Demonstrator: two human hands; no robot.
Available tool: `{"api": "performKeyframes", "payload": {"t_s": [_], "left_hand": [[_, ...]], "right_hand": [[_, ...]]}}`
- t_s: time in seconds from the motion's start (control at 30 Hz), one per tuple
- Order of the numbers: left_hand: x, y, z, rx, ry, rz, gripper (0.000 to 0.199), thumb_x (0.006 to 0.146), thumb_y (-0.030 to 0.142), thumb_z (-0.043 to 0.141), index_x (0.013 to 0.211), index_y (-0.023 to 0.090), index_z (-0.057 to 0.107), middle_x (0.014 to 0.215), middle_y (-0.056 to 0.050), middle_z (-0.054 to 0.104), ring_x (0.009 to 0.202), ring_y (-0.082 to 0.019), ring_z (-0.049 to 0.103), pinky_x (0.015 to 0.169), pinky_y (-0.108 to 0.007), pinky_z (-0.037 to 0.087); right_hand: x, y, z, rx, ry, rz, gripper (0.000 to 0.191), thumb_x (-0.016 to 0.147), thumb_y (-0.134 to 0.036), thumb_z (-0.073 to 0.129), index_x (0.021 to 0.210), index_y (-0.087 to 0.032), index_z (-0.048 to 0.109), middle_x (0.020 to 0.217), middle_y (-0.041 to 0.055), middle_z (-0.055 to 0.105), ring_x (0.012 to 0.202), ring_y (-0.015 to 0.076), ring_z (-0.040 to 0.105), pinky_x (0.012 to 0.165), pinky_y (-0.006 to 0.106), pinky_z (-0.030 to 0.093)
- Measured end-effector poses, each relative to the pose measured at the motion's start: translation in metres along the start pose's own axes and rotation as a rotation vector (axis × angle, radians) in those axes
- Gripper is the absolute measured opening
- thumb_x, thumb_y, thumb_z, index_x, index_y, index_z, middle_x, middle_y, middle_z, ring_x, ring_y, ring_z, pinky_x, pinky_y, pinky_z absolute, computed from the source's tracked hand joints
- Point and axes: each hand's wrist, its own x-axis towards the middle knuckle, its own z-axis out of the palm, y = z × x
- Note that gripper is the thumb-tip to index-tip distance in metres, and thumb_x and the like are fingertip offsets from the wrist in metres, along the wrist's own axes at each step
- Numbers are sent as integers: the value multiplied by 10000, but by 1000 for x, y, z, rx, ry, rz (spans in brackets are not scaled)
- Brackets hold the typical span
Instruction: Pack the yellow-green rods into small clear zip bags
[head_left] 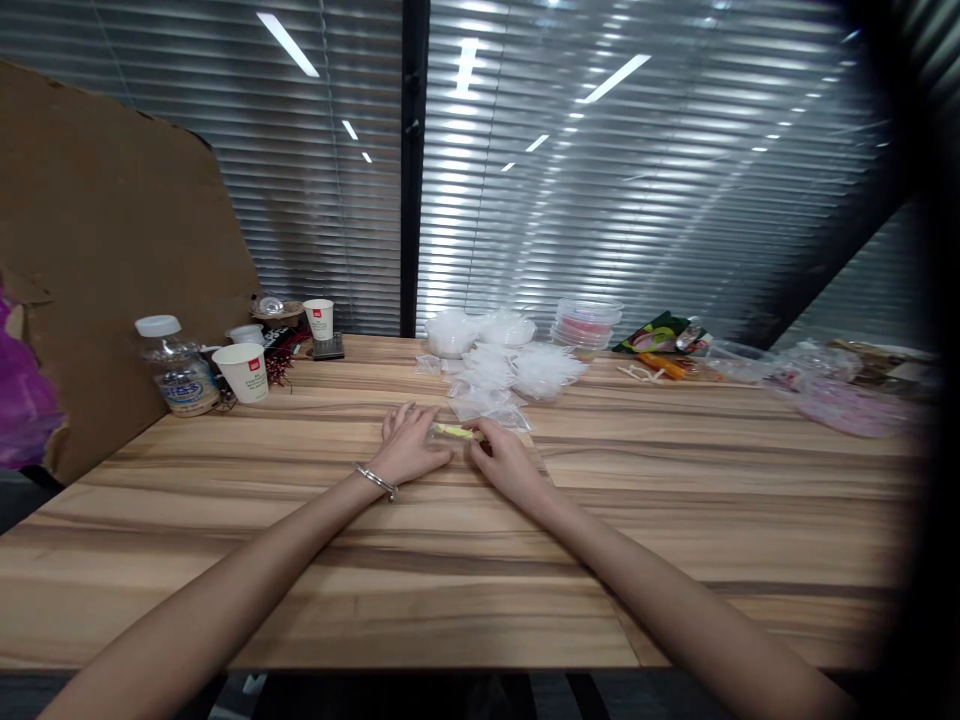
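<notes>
Both my hands rest on the wooden table around a small clear plastic bag holding a thin yellow item. My left hand, with a silver bracelet on the wrist, lies flat on the bag's left end with fingers spread. My right hand pinches the bag's right end. Just beyond the hands lies a heap of clear plastic bags and white mesh pouches.
At the back left stand a plastic bottle, two paper cups and a brown cardboard sheet. A stack of clear lidded containers, snack packets and more bags lie to the right. Blinds cover the windows behind.
</notes>
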Motion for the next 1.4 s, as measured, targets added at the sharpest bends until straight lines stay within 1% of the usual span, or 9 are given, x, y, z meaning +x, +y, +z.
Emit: {"api": "performKeyframes", "payload": {"t_s": [0.17,0.33,0.5,0.77,0.97,1.07,1.23,1.3,1.4], "left_hand": [[0,-1,-1,-39,-6,-39,415,708,335,555,1099,234,460,1168,-66,524,1165,-262,436,1032,-443,334],[-1,-1,-3,-62,-30,-58,365,700,251,510,1060,236,457,1115,-57,542,1113,-232,471,1001,-401,354],[0,-2,-3,-61,-21,-27,360,725,269,500,1082,228,476,1081,-58,570,1044,-229,511,927,-382,396],[-3,-1,-2,-11,24,-1,365,771,392,532,1105,250,499,1149,-37,574,1093,-254,496,945,-420,376],[-3,-1,-4,-18,31,24,358,801,467,504,1078,240,528,1142,-43,578,1081,-236,500,925,-386,388],[-2,-1,-4,-29,34,34,410,783,513,523,1087,239,537,1153,-39,574,1093,-232,490,938,-377,387],[-2,3,-3,-20,7,-10,539,703,601,582,1136,283,539,1195,-34,555,1168,-270,426,982,-445,345],[-2,5,-4,-31,22,-21,478,741,572,548,1123,286,546,1192,-31,555,1199,-268,397,1006,-459,315],[-1,4,-7,-94,92,-46,253,841,365,423,1031,267,558,1133,-14,576,1176,-217,414,1014,-425,307]], "right_hand": [[0,-6,-4,7,42,16,274,847,-189,435,1085,-168,569,964,35,608,832,125,539,751,231,391],[0,-11,-8,33,71,59,207,857,-214,459,1032,-168,559,860,18,602,752,116,539,702,226,394],[0,-12,-8,72,117,68,170,871,-258,481,1007,-172,536,816,5,582,734,107,530,694,223,396],[1,-12,-9,69,240,-63,171,888,-318,490,912,-153,527,855,38,541,822,123,506,771,243,390],[0,-16,-9,124,173,88,206,900,-371,447,895,-167,467,787,12,550,730,116,510,684,234,373],[0,-18,-10,130,149,105,205,901,-374,436,906,-170,457,778,5,558,704,113,514,666,227,368],[0,-18,-11,120,112,97,220,899,-370,430,983,-175,488,823,18,583,740,123,539,675,227,377],[1,-18,-10,110,98,87,224,897,-369,434,993,-175,493,821,18,582,743,123,538,680,228,379],[1,-16,-9,95,76,78,227,900,-364,429,1006,-175,501,818,16,577,747,122,531,692,231,380]]}}
